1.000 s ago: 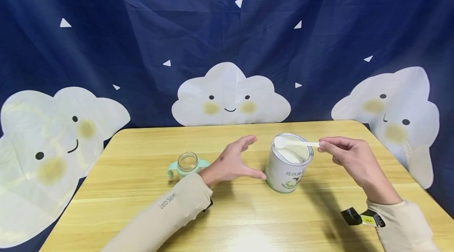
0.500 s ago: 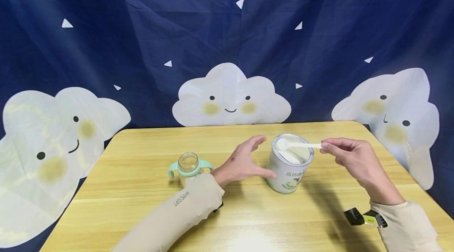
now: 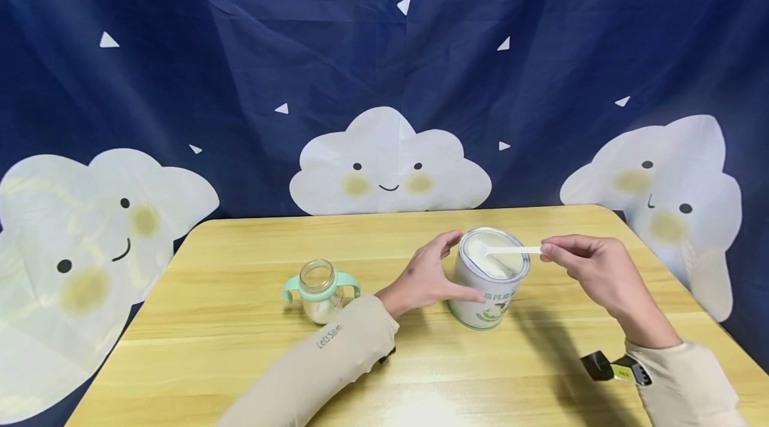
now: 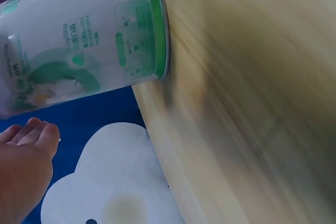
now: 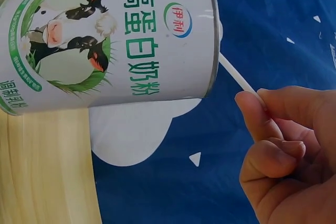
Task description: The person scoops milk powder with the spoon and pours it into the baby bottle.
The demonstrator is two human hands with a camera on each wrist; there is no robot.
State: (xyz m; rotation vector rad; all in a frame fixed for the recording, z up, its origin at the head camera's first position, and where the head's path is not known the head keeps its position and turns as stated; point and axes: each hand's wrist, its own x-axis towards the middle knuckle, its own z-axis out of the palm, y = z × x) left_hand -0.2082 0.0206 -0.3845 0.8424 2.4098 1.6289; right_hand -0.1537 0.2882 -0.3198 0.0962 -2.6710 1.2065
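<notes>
An open milk powder can (image 3: 489,300) stands upright on the table, with pale powder inside. My right hand (image 3: 595,273) pinches the thin handle of a white scoop (image 3: 517,250) between thumb and fingertips. The scoop's head lies within the can's mouth, its handle crossing the rim. At the can's left side is my left hand (image 3: 423,280), thumb and fingers spread wide; the thumb overlaps the can's front in the head view. In the left wrist view the left fingers (image 4: 31,140) show a gap from the can. The right wrist view shows the can's cow label (image 5: 68,35).
Left of the can, a lidless bottle (image 3: 321,303) with a mint-green collar and two handles stands behind the left sleeve (image 3: 336,347). The wooden table (image 3: 240,267) ends at a dark blue curtain (image 3: 384,67) with white clouds.
My left hand has moved right, from beside the bottle to the can's side. The scoop's head has sunk a little lower in the can, still held by my right hand.
</notes>
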